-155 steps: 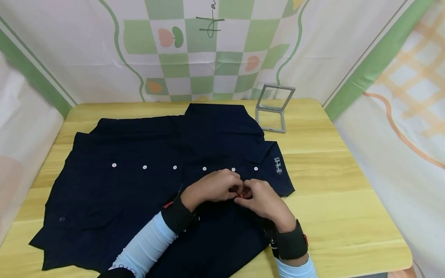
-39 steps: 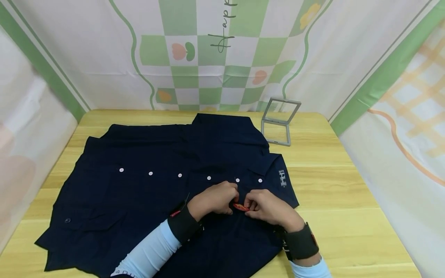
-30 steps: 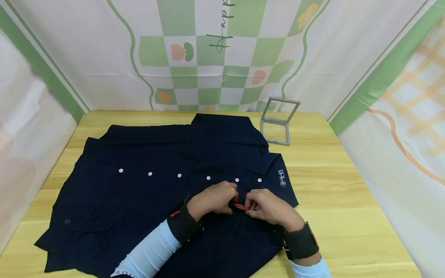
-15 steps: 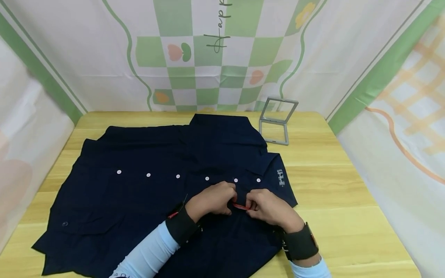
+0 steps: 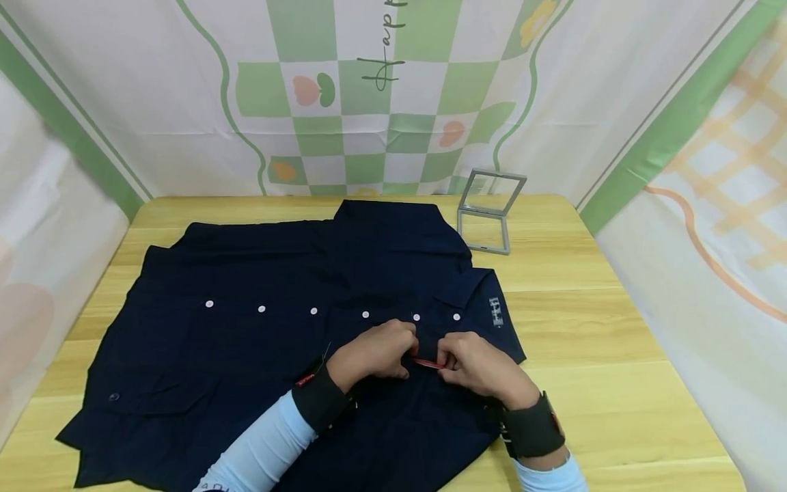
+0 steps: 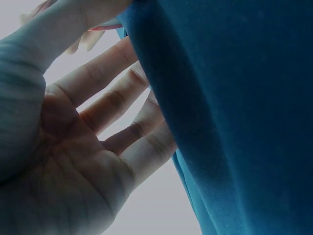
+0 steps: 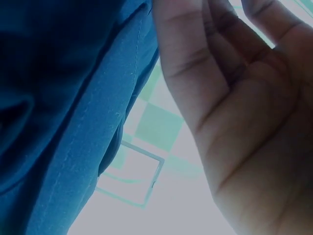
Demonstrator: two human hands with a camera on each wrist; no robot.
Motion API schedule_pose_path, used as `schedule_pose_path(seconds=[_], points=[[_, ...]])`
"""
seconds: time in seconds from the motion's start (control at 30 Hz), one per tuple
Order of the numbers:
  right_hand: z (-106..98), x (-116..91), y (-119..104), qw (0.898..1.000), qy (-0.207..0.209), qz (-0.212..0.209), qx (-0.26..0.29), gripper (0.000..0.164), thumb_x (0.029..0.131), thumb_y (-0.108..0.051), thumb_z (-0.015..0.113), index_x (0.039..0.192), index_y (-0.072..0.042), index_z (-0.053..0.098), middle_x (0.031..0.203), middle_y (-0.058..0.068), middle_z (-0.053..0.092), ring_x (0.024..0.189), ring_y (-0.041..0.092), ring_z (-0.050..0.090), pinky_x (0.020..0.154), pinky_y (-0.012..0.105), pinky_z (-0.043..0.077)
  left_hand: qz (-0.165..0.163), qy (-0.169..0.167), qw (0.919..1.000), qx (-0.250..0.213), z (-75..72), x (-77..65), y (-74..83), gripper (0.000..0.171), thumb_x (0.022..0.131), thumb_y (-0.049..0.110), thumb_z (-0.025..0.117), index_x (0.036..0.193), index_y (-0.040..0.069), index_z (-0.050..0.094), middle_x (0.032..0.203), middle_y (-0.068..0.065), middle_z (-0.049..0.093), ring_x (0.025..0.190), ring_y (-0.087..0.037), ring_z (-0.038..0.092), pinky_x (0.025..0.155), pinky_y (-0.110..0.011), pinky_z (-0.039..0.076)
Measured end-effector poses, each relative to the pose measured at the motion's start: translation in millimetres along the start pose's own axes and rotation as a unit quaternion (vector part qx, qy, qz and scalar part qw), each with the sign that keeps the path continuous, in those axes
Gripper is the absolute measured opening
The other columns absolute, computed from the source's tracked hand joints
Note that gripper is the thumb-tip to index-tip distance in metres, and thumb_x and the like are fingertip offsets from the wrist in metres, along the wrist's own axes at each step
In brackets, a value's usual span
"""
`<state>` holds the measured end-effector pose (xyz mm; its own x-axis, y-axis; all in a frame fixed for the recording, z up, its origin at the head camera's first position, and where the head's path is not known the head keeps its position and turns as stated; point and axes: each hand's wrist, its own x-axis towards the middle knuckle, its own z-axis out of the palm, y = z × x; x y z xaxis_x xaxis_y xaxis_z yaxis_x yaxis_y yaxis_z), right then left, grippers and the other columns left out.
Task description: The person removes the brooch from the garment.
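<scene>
A navy shirt (image 5: 258,266) with a row of white buttons lies spread across the table. Over its front, my left hand (image 5: 378,352) has thumb and fingers at a raised fold of the cloth; in the left wrist view the left hand (image 6: 83,132) grips this fold, its fingertips partly hidden behind it. A small, flat red piece (image 5: 428,363), seen edge-on, spans the gap between my hands. My right hand (image 5: 482,369) pinches its right end, fingers curled. In the right wrist view the right hand (image 7: 249,112) is beside the draped cloth, its fingertips cut off.
An open grey hinged frame case (image 5: 484,212) with clear panes stands behind the collar, near the table's back edge. A printed curtain (image 5: 369,89) hangs behind the wooden table (image 5: 590,328). Bare wood shows to the right of the shirt.
Five seconds ago both hands were close together around the red piece. They have since drawn slightly apart, and the piece has tilted from showing its patterned face to edge-on.
</scene>
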<state>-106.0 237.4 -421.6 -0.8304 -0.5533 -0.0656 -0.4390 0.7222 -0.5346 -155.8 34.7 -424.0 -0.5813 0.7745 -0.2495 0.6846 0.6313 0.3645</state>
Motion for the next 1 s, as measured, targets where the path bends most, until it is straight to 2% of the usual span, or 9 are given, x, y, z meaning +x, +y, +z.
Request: schedule_pose_path(seconds=[0.17, 0.63, 1.0], points=[[-0.5, 0.0, 1.2, 1.000, -0.003, 0.000, -0.006, 0.020, 0.082, -0.002, 0.075, 0.078, -0.017, 0.060, 0.078, -0.006, 0.057, 0.067, -0.004, 0.054, 0.059, 0.016, 0.049, 0.000, -0.001, 1.0000, 0.001, -1.3, -0.2, 0.4, 0.026, 0.080, 0.024, 0.083, 0.102, 0.016, 0.073, 0.101, 0.004, 0.061, 0.093, -0.012, 0.058, 0.076, -0.022, 0.051], [-1.3, -1.2, 4.6, 1.000, 0.006, 0.006, -0.006, 0.020, 0.081, -0.003, 0.075, 0.078, -0.016, 0.061, 0.077, -0.007, 0.058, 0.066, -0.004, 0.053, 0.058, 0.016, 0.048, 0.007, 0.003, 1.0000, -0.002, -1.2, 0.2, -1.3, 0.027, 0.080, 0.024, 0.083, 0.103, 0.015, 0.073, 0.101, 0.004, 0.062, 0.092, -0.012, 0.059, 0.076, -0.022, 0.051], [-2.1, -1.9, 4.9, 1.000, 0.008, 0.011, -0.010, 0.019, 0.081, -0.003, 0.075, 0.077, -0.016, 0.061, 0.077, -0.007, 0.058, 0.066, -0.004, 0.053, 0.058, 0.016, 0.048, 0.003, -0.008, 1.0000, -0.002, -2.4, 0.4, -0.9, 0.028, 0.081, 0.024, 0.082, 0.105, 0.015, 0.073, 0.103, 0.004, 0.061, 0.094, -0.013, 0.058, 0.076, -0.022, 0.050]])
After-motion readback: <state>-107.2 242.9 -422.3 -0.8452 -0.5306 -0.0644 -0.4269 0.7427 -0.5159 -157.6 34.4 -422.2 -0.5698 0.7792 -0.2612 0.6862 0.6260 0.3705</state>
